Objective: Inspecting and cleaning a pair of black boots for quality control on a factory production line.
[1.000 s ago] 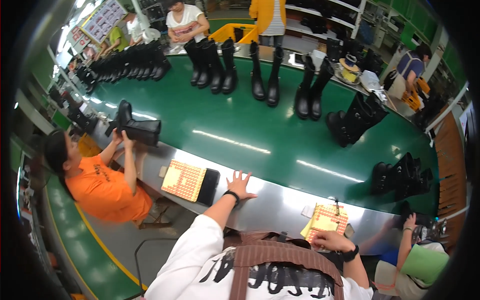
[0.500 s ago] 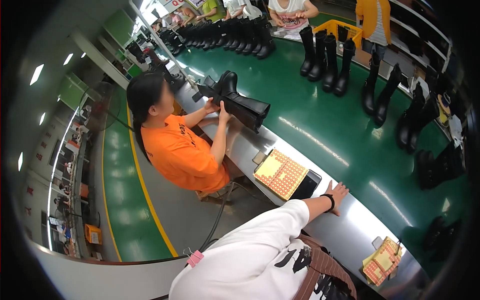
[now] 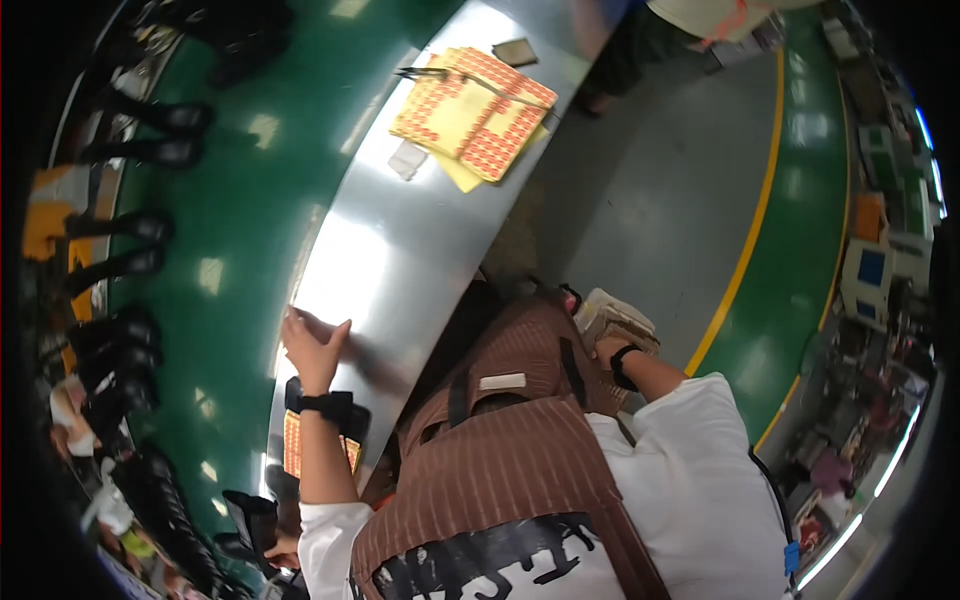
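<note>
My left hand (image 3: pixel 313 350) rests on the metal bench strip (image 3: pixel 400 230), thumb apart from the fingers, holding nothing. A black watch is on that wrist. Beside the wrist lie a dark phone (image 3: pixel 354 424), partly hidden, and red-patterned yellow sheets (image 3: pixel 293 445). Low on my right side, my right hand (image 3: pixel 608 350) touches a stack of beige, cloth-like pieces (image 3: pixel 618 316). Its fingers are mostly hidden, so its grip does not show. Farther along the bench lies a larger pile of red-patterned yellow sheets (image 3: pixel 475 115) with a dark slender tool (image 3: pixel 425 73) on top.
Past the bench runs a green surface (image 3: pixel 250 200) with black boots (image 3: pixel 150 115) along its far side. At lower left another person's hand (image 3: pixel 285 550) is by a black boot (image 3: pixel 250 515). To the right is grey floor (image 3: pixel 640 200) with a yellow line (image 3: pixel 755 240).
My view has swung far to the right and down. The orange-shirted person with the boot has left the main view; my right hand and the beige stack have come into it.
</note>
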The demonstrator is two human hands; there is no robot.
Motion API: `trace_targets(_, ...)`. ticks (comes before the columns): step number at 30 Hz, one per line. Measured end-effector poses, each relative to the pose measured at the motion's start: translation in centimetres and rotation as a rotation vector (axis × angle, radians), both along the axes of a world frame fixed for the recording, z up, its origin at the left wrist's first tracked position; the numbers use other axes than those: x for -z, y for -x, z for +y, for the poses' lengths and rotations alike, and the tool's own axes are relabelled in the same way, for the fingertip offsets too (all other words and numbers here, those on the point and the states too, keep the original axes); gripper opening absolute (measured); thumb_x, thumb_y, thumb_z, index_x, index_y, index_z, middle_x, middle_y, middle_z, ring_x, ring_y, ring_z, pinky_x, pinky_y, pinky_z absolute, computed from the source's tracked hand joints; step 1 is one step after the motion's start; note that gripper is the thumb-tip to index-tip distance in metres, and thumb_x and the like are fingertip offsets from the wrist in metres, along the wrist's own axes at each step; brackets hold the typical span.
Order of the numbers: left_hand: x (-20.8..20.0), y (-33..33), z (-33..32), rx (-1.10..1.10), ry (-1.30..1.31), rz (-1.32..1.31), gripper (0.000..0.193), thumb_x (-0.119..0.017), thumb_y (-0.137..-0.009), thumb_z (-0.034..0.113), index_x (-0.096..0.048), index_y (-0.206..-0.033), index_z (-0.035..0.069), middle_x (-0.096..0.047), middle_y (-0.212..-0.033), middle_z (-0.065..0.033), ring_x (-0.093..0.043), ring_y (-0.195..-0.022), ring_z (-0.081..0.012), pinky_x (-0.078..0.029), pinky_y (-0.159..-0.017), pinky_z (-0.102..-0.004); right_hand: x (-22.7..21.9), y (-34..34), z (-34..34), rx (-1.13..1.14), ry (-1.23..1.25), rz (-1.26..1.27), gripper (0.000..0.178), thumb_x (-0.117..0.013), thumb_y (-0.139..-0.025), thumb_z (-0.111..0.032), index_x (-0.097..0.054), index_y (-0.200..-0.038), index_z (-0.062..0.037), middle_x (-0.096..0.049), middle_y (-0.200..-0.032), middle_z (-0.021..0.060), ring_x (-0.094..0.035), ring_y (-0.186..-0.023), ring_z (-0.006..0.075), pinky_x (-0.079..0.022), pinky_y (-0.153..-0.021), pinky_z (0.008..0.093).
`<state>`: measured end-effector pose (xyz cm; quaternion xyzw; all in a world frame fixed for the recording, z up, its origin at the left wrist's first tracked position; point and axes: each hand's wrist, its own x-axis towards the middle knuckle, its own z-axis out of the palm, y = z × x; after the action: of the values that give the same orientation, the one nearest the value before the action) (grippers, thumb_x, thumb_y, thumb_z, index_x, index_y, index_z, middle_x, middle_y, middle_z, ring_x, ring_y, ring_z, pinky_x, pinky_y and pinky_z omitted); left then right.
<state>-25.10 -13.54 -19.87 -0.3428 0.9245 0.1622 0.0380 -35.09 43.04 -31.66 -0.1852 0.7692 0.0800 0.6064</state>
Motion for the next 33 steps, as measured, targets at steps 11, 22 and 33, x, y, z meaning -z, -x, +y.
trace_targets(11,-1.9,0.6,0.2,0.015,-0.088,-0.160,0.107,-0.078,-0.075,0.048,-0.020,-0.148,-0.003,-0.031,-0.144,-0.0290,-0.031,-0.131,-0.0408,-0.024,-0.110,-0.0500,8.1,-0.3,-5.4,-0.336,0.594,0.393,0.023,-0.059,-0.082,-0.021,-0.065,-0.101,-0.0106,-0.059,-0.109,0.0043,-0.049,-0.111,0.0224,-0.026,-0.110,0.0429)
trace_targets(22,-2.9,1.1,1.0,0.022,-0.065,-0.138,0.120,-0.085,-0.061,0.047,-0.018,-0.148,-0.002,-0.030,-0.143,-0.0292,-0.031,-0.131,-0.0455,-0.027,-0.109,-0.0518,19.4,0.4,-8.3,-0.675,-0.102,-0.163,0.067,-0.032,-0.093,-0.053,-0.032,-0.150,-0.0166,-0.029,-0.156,0.0061,-0.020,-0.146,0.0250,-0.001,-0.114,0.0608)
trace_targets(33,-5.2,3.4,1.9,-0.193,-0.106,-0.250,0.118,-0.077,-0.064,0.057,-0.018,-0.148,0.000,-0.029,-0.146,-0.0231,-0.024,-0.138,-0.0431,-0.025,-0.107,-0.0629,17.4,8.6,-19.2,-0.367,0.487,0.187,0.059,-0.044,-0.090,-0.042,-0.040,-0.143,-0.0155,-0.034,-0.149,0.0152,-0.029,-0.139,0.0333,-0.026,-0.109,0.0567)
